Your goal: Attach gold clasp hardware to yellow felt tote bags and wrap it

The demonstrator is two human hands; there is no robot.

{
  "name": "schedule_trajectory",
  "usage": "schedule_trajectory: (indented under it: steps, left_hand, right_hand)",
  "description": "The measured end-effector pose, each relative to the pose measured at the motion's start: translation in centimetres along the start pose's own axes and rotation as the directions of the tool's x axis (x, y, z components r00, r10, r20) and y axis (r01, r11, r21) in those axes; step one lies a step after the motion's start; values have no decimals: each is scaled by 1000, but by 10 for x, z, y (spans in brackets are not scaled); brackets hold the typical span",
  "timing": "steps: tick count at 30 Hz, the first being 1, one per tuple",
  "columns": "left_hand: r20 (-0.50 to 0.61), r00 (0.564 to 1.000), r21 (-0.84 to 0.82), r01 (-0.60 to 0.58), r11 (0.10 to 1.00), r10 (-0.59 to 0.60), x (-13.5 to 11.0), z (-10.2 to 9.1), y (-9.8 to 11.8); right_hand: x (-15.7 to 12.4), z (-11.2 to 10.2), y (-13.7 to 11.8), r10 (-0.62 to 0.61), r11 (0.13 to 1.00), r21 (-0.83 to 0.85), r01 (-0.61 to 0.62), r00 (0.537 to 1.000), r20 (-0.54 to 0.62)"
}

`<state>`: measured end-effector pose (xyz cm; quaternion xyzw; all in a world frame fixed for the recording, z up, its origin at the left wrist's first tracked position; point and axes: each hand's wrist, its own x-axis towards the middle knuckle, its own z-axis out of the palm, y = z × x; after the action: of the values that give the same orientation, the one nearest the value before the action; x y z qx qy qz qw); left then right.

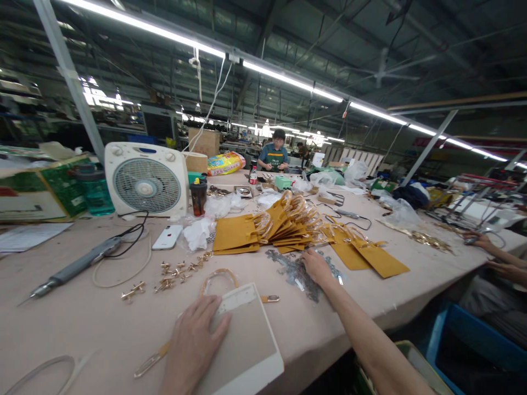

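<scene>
My left hand lies with fingers stretched and thumb apart on a pale beige panel with white edges. From under the panel a clear looped handle with tan tabs sticks out; one metal end shows at its right and another metal end at the lower left. My right hand reaches into a pile of small grey metal plates. Its fingers are bent down together among the plates, and what they pinch, if anything, is hidden. Gold-coloured metal fittings lie beyond my left hand.
Mustard-yellow bag pieces with clear handles are stacked behind the plates. To the left are a power screwdriver, a white phone and a box fan. A co-worker sits opposite; another person's hands are at right.
</scene>
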<state>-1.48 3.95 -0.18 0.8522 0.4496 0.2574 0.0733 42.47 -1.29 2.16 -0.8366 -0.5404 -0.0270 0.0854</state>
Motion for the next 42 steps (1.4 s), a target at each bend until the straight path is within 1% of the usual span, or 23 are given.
schedule_trajectory:
  steps: [5,8,11,13,15,19,20,22,24,25,27,28,30,32,35,39,42]
  left_hand:
    - [4,1000,-12,-17,1000,17,0,0,-1]
    - [-9,1000,-17,-17,1000,16,-2,0,-1]
    - [-16,1000,-37,-16,999,15,-2,1,-1]
    - [-16,1000,-54,-9,999,8,-2,1,0]
    - [-15,1000,-73,1,997,-2,-2,-1,2]
    - [-24,1000,-121,-2,993,-1,-6,-10,8]
    - [-30,1000,-133,-3,991,-1,-7,-12,9]
    - [-39,999,-149,-1,989,-5,-8,-15,10]
    - [-43,999,-158,1,987,-8,-9,-17,11]
    - [-44,999,-162,2,987,-9,-10,-17,11]
    - [-49,999,-169,2,986,-11,-11,-18,11]
    - [-51,999,-171,2,985,-11,-11,-18,11]
    - [-52,999,-176,-4,984,-6,-11,-19,11]
    - [-52,999,-180,-9,984,0,-11,-18,11]
    - [-61,998,-183,-2,983,-9,-11,-18,11]
    - [-73,997,-191,5,982,-19,-11,-17,10]
    - [-72,997,-197,11,980,-26,-10,-18,10]
  right_hand:
    - [-9,1,-2,0,990,141,15,994,-109]
    - [-9,-4,-4,-1,966,254,38,990,-144]
    - [-4,-12,-13,-2,927,370,62,987,-162]
    - [1,-18,-25,-25,888,451,87,989,-143]
    - [3,-25,-43,-77,835,537,120,992,-102]
    - [0,-42,-94,-219,702,693,166,976,-13]
    - [-2,-46,-108,-266,662,730,169,964,18]
    - [-8,-55,-137,-376,575,804,151,922,96]
    - [-16,-61,-165,-495,516,847,127,851,174]
    - [-20,-62,-179,-551,506,853,128,809,206]
    - [-27,-61,-204,-644,515,841,164,722,253]
    - [-31,-58,-215,-675,527,827,196,688,268]
    - [-35,-49,-233,-711,552,793,259,643,285]
    - [-37,-40,-247,-722,574,760,304,626,295]
    - [-38,-31,-258,-723,603,717,349,618,308]
    - [-34,-25,-263,-728,625,681,382,599,334]
    - [-28,-23,-263,-739,632,659,408,573,354]
